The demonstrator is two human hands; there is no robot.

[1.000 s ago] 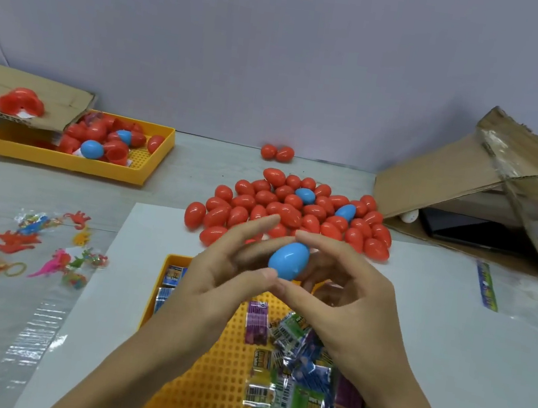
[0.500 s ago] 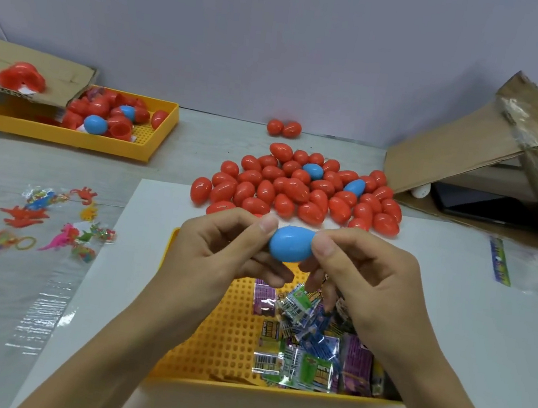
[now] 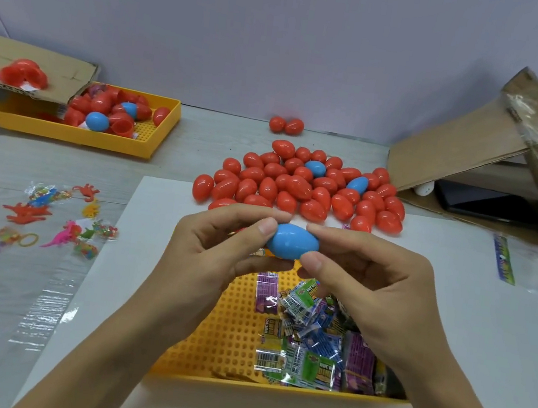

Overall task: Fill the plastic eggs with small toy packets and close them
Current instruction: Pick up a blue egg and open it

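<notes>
1. Left hand [image 3: 216,248] & right hand [image 3: 364,279] pinch blue egg [image 3: 292,246] by its ends, above yellow tray [image 3: 236,330].
2. Toy packets [image 3: 306,344] left in tray.
3. Closed eggs [image 3: 301,184] piled behind; many prob. done.

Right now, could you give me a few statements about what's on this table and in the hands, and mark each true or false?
1. Both hands, left hand and right hand, hold one blue egg. True.
2. The held egg is split in two halves. False: it looks closed.
3. The toy packets lie in the near yellow tray. True.
4. The egg pile is all blue. False: mostly red, with two blue.
</notes>
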